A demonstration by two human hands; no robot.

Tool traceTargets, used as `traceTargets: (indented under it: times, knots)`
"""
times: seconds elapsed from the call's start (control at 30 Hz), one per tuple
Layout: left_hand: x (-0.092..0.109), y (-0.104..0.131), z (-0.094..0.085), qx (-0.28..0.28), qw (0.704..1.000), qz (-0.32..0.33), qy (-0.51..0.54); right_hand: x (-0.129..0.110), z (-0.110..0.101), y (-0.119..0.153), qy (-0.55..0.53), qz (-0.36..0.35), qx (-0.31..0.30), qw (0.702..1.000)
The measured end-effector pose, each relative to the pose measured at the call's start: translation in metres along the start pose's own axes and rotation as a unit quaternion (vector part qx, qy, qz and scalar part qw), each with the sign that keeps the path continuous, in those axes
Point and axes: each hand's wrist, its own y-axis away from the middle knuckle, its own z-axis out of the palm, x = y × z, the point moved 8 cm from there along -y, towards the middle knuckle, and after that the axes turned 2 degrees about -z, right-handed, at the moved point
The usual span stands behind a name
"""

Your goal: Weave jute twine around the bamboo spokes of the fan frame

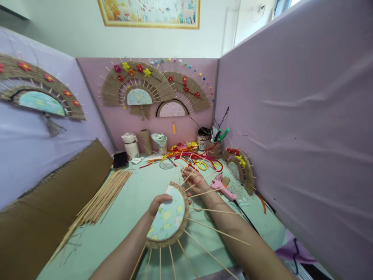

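Note:
A half-round piece point(169, 217) covered in pale blue floral cloth, with a twine-wrapped curved rim, is tilted above the table. Thin wooden sticks fan out from its rim. My left hand point(159, 203) grips its straight edge, thumb on the cloth and fingers behind it. Beyond the upper rim, my right hand point(192, 179) is closed among the upper sticks, fingers bent together; what it pinches is too small to make out.
A bundle of sticks point(100, 198) lies on the left of the green table point(125, 217). A pink glue gun point(223, 187) with a black cord rests at right. Behind are colourful pipe cleaners point(186, 155), a white jar point(131, 146) and a pen holder point(214, 149). Finished fans point(136, 79) hang on the partition.

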Motion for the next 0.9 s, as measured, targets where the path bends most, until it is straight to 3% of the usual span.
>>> traceTargets:
  times: [0.37,0.63,0.9]
  knots:
    - [-0.001,-0.001,0.003,-0.005,1.000,-0.008,0.019,-0.067,-0.005,0.007,-0.095,-0.007,-0.027,0.995]
    - [0.003,-0.001,0.004,0.008,1.000,0.022,0.014,-0.076,-0.004,0.012,-0.123,-0.045,-0.018,0.991]
    - [0.004,-0.002,-0.002,0.005,0.999,0.036,0.002,-0.070,-0.014,0.006,-0.009,-0.082,0.018,0.996]
